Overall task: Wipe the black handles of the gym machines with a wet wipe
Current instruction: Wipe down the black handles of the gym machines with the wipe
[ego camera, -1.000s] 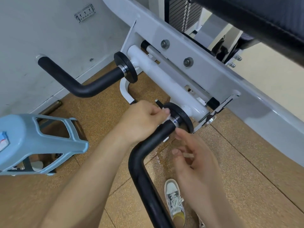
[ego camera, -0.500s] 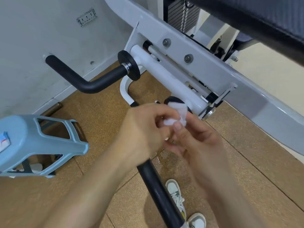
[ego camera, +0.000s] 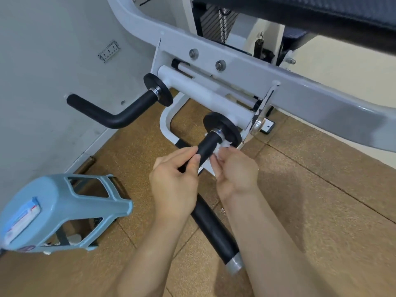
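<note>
Against the right side of the near black handle (ego camera: 211, 144), just below its black disc (ego camera: 227, 125), the wet wipe (ego camera: 224, 146) sat bunched in the fingers of your right hand (ego camera: 235, 174), touching the grip. Your left hand (ego camera: 173, 181) was curled round the same handle a little lower, steadying it. From there the handle ran under your forearms to a bare metal tip.

Judging by where the wipe sat, you were working the top end. With the wipe on only 1 side, the job asked you to wrap it round the tube and twist as you drew it toward the tip. The patch under your left hand would have been missed unless you shifted that grip along.

Further out, the 2nd handle (ego camera: 120, 116) stood by the wall, well apart, with no hand on it. To your left, the blue stool (ego camera: 64, 202) carried what looked like a wipe pack (ego camera: 21, 221), near enough if the wipe dried out.
</note>
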